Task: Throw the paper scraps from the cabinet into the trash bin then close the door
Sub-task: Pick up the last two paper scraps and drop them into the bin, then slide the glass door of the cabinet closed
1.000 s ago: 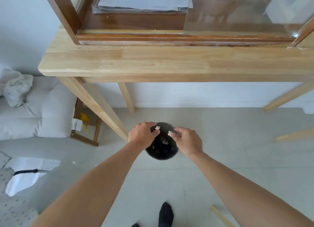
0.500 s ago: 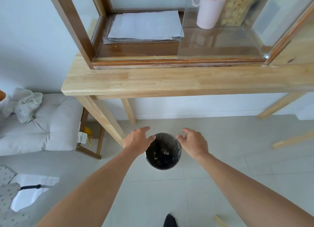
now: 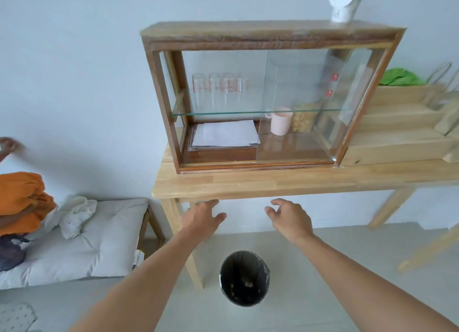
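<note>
**Both hands hovering empty between bin and cabinet**

The left hand [image 3: 202, 218] and right hand [image 3: 289, 218] are reaching forward side by side, fingers loosely spread and holding nothing, just below the front edge of the desk [image 3: 273, 182]. The trash bin [image 3: 244, 278] is sitting on the floor beneath them, closer to the camera, with small scraps [image 3: 248, 284] lying inside its dark liner. Up on the desk, the cabinet [image 3: 268, 95] is standing with its left half uncovered, the glass door [image 3: 303, 103] sitting over the right half. A stack of paper [image 3: 224, 135] is lying on the cabinet floor, a pink cup [image 3: 280, 121] behind the glass.
</note>
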